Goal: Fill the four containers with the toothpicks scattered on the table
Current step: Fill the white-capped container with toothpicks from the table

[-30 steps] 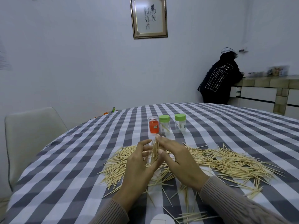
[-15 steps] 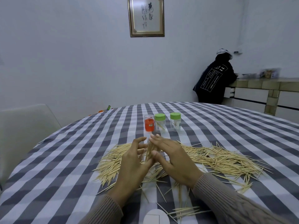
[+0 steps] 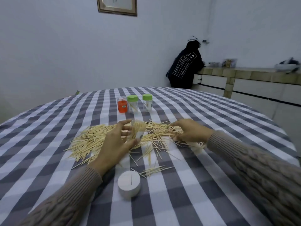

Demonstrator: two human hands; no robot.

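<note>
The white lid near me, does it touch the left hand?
Apart. The head view shows checked cloth between the white lid and the left hand.

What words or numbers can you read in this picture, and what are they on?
"11": on the back of the dark jacket of the person at the counter; its smaller white print is too blurred to read.
Labels on the orange jar, the green-lidded jars and the held container: unreadable.
</note>
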